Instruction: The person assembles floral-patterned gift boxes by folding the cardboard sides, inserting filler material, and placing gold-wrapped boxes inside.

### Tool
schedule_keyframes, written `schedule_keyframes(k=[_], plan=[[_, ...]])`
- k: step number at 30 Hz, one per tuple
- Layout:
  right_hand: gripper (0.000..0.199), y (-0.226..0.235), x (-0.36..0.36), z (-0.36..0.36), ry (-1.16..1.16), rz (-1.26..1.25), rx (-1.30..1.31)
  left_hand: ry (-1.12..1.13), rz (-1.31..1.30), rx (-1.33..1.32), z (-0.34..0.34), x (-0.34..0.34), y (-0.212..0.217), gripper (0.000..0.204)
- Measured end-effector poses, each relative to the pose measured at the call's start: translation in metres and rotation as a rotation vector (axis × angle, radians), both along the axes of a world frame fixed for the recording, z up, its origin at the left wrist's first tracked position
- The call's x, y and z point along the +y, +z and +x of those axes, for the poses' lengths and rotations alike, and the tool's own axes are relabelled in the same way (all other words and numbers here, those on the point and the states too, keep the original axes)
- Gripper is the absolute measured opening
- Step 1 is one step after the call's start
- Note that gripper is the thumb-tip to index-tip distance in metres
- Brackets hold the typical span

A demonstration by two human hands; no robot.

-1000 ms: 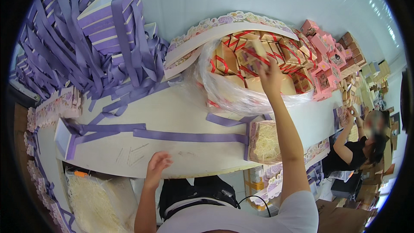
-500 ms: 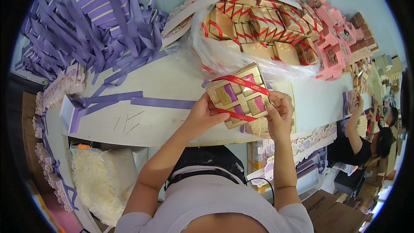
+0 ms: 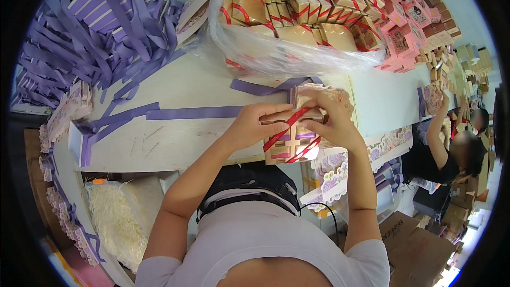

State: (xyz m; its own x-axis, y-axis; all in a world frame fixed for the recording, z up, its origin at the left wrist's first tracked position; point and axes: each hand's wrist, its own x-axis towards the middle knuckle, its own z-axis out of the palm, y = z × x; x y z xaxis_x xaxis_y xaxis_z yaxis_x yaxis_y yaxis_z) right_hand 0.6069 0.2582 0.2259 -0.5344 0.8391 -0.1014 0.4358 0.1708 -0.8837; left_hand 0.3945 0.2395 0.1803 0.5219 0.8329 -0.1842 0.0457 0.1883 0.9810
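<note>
Both my hands hold a small gold gift box (image 3: 287, 146) with red ribbon and purple panels, tilted at the near edge of the white table (image 3: 175, 138). My left hand (image 3: 249, 125) grips its left top side. My right hand (image 3: 332, 122) covers its right top. A long purple ribbon (image 3: 191, 112) lies flat on the table just left of my hands. Behind them stands a clear plastic bag (image 3: 287, 48) full of several like gold boxes with red ribbon.
A heap of purple ribbons (image 3: 95, 32) fills the far left. Pink boxes (image 3: 404, 26) line the far right. A bag of pale shredded paper (image 3: 119, 218) sits at lower left. Another person (image 3: 451, 149) works at the right beside cardboard boxes (image 3: 414, 239).
My right hand took a gold box out of the bag and my left hand joined it. Both hands now hold the box closer to my body at the table's edge.
</note>
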Motion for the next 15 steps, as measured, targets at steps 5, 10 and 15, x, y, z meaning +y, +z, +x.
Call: schedule_keyframes(k=[5,10,15], plan=[[0.032,-0.028,-0.008,0.076,-0.148,0.18,-0.04,0.153,0.174,0.088,-0.004,-0.014,-0.018,0.043],[0.031,-0.076,0.024,0.11,-0.303,0.236,-0.224,0.327,-0.063,0.076,-0.042,-0.034,-0.063,0.036],[0.034,-0.133,0.049,0.091,-0.139,0.552,-0.309,0.479,-0.193,0.135,-0.077,-0.062,-0.075,0.033]])
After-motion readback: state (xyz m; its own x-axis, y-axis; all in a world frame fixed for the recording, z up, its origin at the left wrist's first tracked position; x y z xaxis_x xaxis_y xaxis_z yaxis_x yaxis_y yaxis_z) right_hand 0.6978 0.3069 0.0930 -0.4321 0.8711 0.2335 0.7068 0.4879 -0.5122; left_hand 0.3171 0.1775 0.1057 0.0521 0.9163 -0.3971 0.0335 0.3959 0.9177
